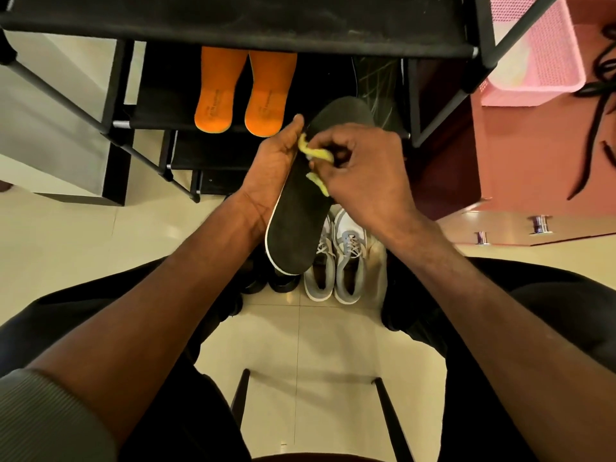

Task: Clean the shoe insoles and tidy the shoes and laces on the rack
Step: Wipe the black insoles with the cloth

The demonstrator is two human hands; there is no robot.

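A long black insole [296, 225] with a white edge is held upright-tilted in front of the rack, and my left hand [270, 168] grips its left side. My right hand [363, 165] pinches a small yellow cloth [316, 155] against the insole's upper half. Two orange insoles [245, 91] lie side by side on a middle shelf of the black shoe rack [433, 48]. A pair of grey and white sneakers [340, 261] stands on the floor below the insole, laces in place.
Dark shoes [266, 281] sit on the floor left of the sneakers, partly hidden. A pink basket [540, 48] stands on a reddish cabinet [520, 155] at right, with black laces [596, 111] lying beside it. My knees and a chair frame [240, 395] fill the foreground.
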